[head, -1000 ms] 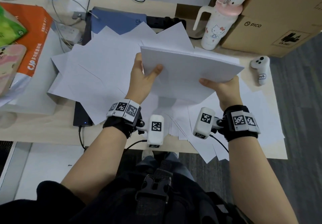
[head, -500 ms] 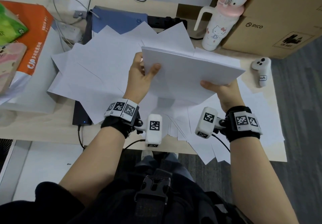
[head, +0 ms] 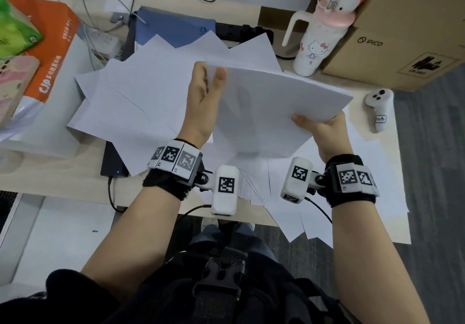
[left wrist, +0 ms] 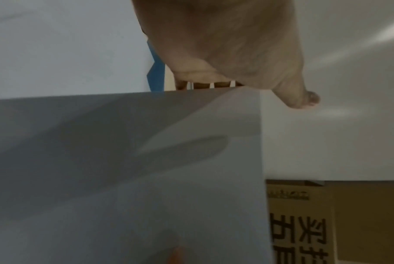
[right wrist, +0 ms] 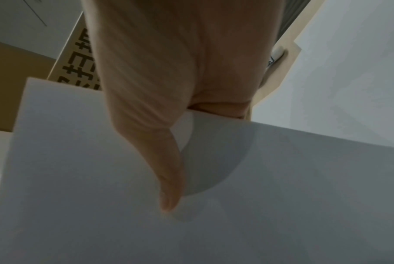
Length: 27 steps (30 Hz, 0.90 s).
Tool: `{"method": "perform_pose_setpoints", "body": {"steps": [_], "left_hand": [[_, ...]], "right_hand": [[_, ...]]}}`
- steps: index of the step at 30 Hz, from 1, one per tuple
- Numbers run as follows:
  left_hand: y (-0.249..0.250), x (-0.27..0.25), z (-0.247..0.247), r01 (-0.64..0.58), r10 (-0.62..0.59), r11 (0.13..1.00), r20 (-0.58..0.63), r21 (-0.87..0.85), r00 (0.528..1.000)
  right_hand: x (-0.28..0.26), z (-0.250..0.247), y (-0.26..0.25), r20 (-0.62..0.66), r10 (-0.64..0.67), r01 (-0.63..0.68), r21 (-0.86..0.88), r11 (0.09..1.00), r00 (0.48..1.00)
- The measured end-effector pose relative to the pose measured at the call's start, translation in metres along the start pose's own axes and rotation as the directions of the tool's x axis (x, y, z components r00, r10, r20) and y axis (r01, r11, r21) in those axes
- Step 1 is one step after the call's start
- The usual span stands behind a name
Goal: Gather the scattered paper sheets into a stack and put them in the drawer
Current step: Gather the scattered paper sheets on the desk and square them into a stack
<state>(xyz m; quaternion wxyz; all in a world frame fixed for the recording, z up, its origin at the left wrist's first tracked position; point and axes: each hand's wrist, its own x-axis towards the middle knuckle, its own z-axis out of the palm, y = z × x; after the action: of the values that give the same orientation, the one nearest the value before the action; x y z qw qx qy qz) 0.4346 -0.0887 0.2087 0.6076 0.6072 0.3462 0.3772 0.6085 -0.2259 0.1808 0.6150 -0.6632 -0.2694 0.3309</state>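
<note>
I hold a thick stack of white paper in the air above the desk, tilted. My left hand grips its left corner, thumb on top and fingers behind. The left wrist view shows those fingers as shadows through the stack. My right hand pinches the near right edge with the thumb on top. In the right wrist view the thumb of my right hand lies flat on the stack. Several loose sheets stay fanned across the desk, some overhanging its front right edge. No drawer shows.
A cartoon-cat bottle and a cardboard box stand at the back right, with a white controller beside them. An orange package lies at the left, a blue folder at the back, a black device under the sheets.
My left thumb has slid from flat across the stack up toward its far left corner. The stack has barely shifted, and my right hand keeps its hold.
</note>
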Motion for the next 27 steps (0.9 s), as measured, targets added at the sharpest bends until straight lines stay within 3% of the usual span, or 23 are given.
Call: {"method": "perform_pose_setpoints", "body": {"steps": [7, 15, 23, 27], "left_hand": [[0.018, 0.011, 0.009, 0.034, -0.029, 0.999, -0.121, 0.04, 0.992], [0.034, 0.004, 0.015, -0.17, 0.154, 0.984, -0.238, -0.047, 0.959], [0.016, -0.002, 0.007, 0.027, -0.05, 0.995, -0.249, -0.098, 0.967], [0.009, 0.002, 0.004, 0.139, -0.149, 0.988, -0.17, -0.068, 0.974]], "right_hand": [[0.003, -0.004, -0.01, 0.044, 0.006, -0.006, 0.014, 1.0, 0.999], [0.009, 0.0, -0.018, 0.053, -0.052, 0.047, 0.094, 0.994, 0.997], [0.006, 0.004, -0.004, 0.083, 0.05, -0.052, 0.024, 0.998, 0.995], [0.002, 0.008, 0.006, 0.089, 0.06, -0.06, 0.006, 0.998, 0.994]]}}
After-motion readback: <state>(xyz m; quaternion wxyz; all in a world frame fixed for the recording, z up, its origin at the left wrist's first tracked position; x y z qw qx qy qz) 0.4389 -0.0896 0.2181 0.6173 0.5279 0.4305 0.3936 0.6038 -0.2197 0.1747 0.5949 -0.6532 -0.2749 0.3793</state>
